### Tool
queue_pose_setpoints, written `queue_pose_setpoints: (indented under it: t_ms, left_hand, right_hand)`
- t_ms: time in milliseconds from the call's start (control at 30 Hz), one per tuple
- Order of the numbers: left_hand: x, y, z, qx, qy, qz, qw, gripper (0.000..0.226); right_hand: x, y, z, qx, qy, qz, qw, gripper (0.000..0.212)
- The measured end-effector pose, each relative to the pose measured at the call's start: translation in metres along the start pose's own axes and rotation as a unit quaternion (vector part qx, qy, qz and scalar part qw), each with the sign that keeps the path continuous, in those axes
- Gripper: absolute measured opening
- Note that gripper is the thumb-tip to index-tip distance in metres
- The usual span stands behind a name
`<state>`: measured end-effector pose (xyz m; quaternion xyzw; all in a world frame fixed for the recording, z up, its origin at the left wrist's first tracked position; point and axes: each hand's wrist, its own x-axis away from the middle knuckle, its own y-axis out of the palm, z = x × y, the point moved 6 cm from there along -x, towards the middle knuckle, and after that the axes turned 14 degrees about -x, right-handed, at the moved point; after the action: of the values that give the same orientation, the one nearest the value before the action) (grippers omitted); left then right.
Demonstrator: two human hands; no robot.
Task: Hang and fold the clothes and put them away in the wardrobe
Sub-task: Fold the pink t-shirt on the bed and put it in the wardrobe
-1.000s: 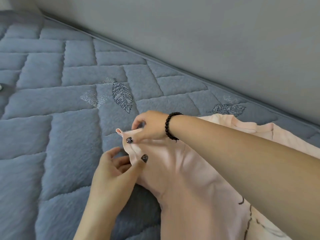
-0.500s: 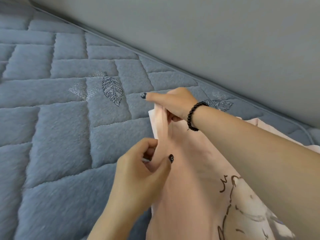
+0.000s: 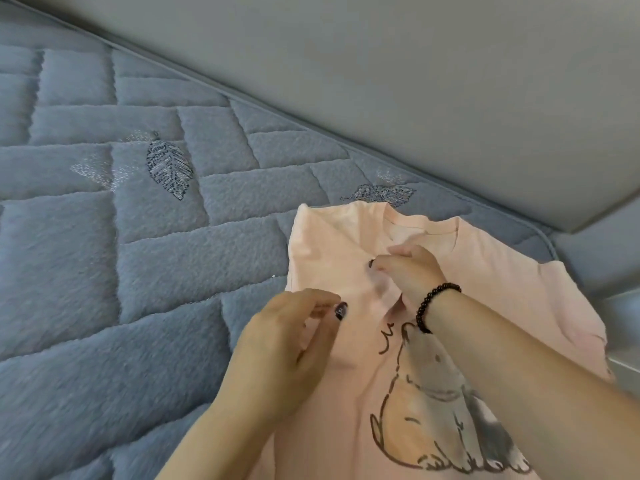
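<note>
From the head camera we see a pink T-shirt [image 3: 346, 258] lying printed side up on a blue quilted bedspread [image 3: 121, 271]. Our right hand [image 3: 407, 268], with a black bead bracelet [image 3: 434, 306] at the wrist, pinches the shirt's folded fabric just under its fingertips. Our left hand [image 3: 287, 344] hovers beside it, fingers loosely curled and holding nothing, the shirt directly beyond them.

No words, numbers, brand names or labels can be read anywhere. The pink shirt [image 3: 346, 244] carries only a drawn animal print [image 3: 446, 410] with dark outlines, with no lettering beside it. The bed cover [image 3: 104, 271] has stitched leaf shapes [image 3: 168, 167], again without any text.
</note>
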<state>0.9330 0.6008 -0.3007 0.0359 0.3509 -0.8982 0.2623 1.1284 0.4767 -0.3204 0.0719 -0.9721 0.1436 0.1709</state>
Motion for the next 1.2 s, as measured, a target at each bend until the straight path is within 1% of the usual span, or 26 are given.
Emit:
queue_pose_setpoints:
  t_ms: [33, 67, 133, 167, 200, 233, 267, 333, 400, 433, 500, 633, 700, 767, 833, 867, 933, 1000, 1067, 1133, 1200]
  left_hand:
    - [-0.001, 0.000, -0.002, -0.043, 0.015, 0.008, 0.999, 0.037]
    - [-0.002, 0.004, -0.004, -0.095, 0.040, 0.000, 0.995, 0.041]
    - [0.000, 0.021, -0.009, -0.197, 0.081, -0.079, 0.974, 0.059]
    - [0.002, 0.031, -0.015, -0.245, 0.085, -0.120, 0.958, 0.069]
    - [0.005, 0.037, -0.021, -0.286, 0.090, -0.139, 0.944, 0.077]
    - [0.007, 0.041, -0.025, -0.309, 0.097, -0.140, 0.936, 0.082]
    - [0.008, 0.042, -0.027, -0.314, 0.101, -0.134, 0.935, 0.085]
    - [0.008, 0.042, -0.030, -0.309, 0.102, -0.130, 0.937, 0.086]
    - [0.007, 0.043, -0.029, -0.314, 0.103, -0.126, 0.935, 0.086]
    - [0.006, 0.044, -0.028, -0.318, 0.104, -0.127, 0.934, 0.086]
    - [0.005, 0.045, -0.028, -0.334, 0.101, -0.140, 0.927, 0.086]
    - [0.007, 0.042, -0.021, -0.370, 0.092, -0.157, 0.911, 0.084]
    - [0.009, 0.042, -0.012, -0.387, 0.086, -0.163, 0.903, 0.083]
    - [0.012, 0.042, -0.003, -0.423, 0.072, -0.164, 0.888, 0.083]
    - [0.014, 0.043, 0.008, -0.476, 0.060, -0.157, 0.863, 0.084]
    - [0.016, 0.045, 0.016, -0.499, 0.059, -0.156, 0.850, 0.084]
    - [0.016, 0.057, 0.039, -0.514, 0.068, -0.159, 0.840, 0.084]
    - [0.015, 0.081, 0.067, -0.503, 0.090, -0.183, 0.840, 0.087]
    - [0.012, 0.116, 0.097, -0.486, 0.121, -0.203, 0.842, 0.086]
    - [0.010, 0.157, 0.126, -0.456, 0.150, -0.215, 0.851, 0.070]
    - [0.008, 0.202, 0.153, -0.402, 0.169, -0.231, 0.870, 0.055]
  right_hand:
    - [0.004, -0.002, 0.008, -0.013, -0.002, 0.008, 1.000, 0.049]
    - [0.008, -0.003, 0.012, -0.012, -0.017, 0.012, 1.000, 0.062]
    - [0.018, 0.000, 0.017, 0.031, -0.089, 0.014, 0.995, 0.078]
    - [0.024, 0.003, 0.018, 0.064, -0.139, 0.014, 0.988, 0.080]
    - [0.032, 0.005, 0.018, 0.094, -0.190, 0.010, 0.977, 0.079]
    - [0.040, 0.006, 0.019, 0.117, -0.235, 0.003, 0.965, 0.077]
    - [0.048, 0.007, 0.020, 0.139, -0.272, -0.008, 0.952, 0.073]
    - [0.063, 0.004, 0.024, 0.196, -0.321, -0.022, 0.926, 0.066]
    - [0.074, -0.005, 0.029, 0.257, -0.347, -0.028, 0.901, 0.057]
    - [0.078, -0.012, 0.033, 0.286, -0.350, -0.034, 0.891, 0.053]
    - [0.084, -0.035, 0.045, 0.341, -0.325, -0.048, 0.881, 0.052]
    - [0.093, -0.111, 0.081, 0.408, -0.189, -0.055, 0.891, 0.065]
    - [0.101, -0.148, 0.097, 0.411, -0.128, -0.050, 0.901, 0.069]
    - [0.111, -0.178, 0.111, 0.393, -0.095, -0.033, 0.914, 0.069]
    - [0.119, -0.205, 0.122, 0.357, -0.082, -0.008, 0.930, 0.070]
    - [0.122, -0.216, 0.127, 0.333, -0.083, 0.005, 0.939, 0.071]
    - [0.124, -0.238, 0.131, 0.249, -0.114, 0.052, 0.960, 0.068]
    - [0.120, -0.260, 0.130, 0.121, -0.136, 0.123, 0.976, 0.059]
    - [0.107, -0.280, 0.127, -0.001, -0.130, 0.183, 0.974, 0.049]
    - [0.087, -0.298, 0.118, -0.100, -0.126, 0.233, 0.959, 0.038]
    - [0.063, -0.318, 0.115, -0.156, -0.101, 0.277, 0.943, 0.032]
